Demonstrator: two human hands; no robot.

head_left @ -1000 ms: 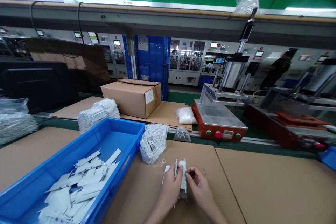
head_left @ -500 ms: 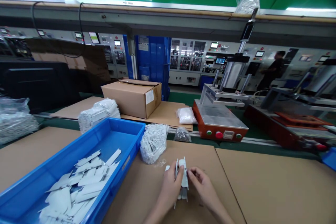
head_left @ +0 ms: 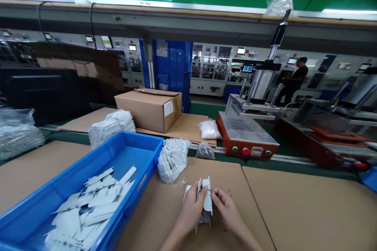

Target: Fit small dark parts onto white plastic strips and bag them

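Observation:
My left hand (head_left: 193, 206) is closed around several white plastic pieces (head_left: 207, 196), which stand on edge above the brown cardboard sheet (head_left: 235, 188). My right hand (head_left: 225, 206) is at the right side of these pieces, its thumb and index finger pinched together near the edge of the front one. Whatever lies between those fingertips is too small to make out. To the left, a blue tray (head_left: 141, 145) holds a loose pile of similar white pieces (head_left: 100, 200). A clear bag of white pieces (head_left: 173, 160) stands beyond my left hand.
Behind the cardboard are a small bag of dark parts (head_left: 205, 151), a white bag (head_left: 209, 129), a carton (head_left: 150, 110) and a press with an orange base (head_left: 250, 141). Another press (head_left: 332, 137) stands farther right. A person (head_left: 296, 80) is in the background.
The held pieces have shifted and tilted slightly in my left hand, while my right hand has barely moved. The person in the background has moved left.

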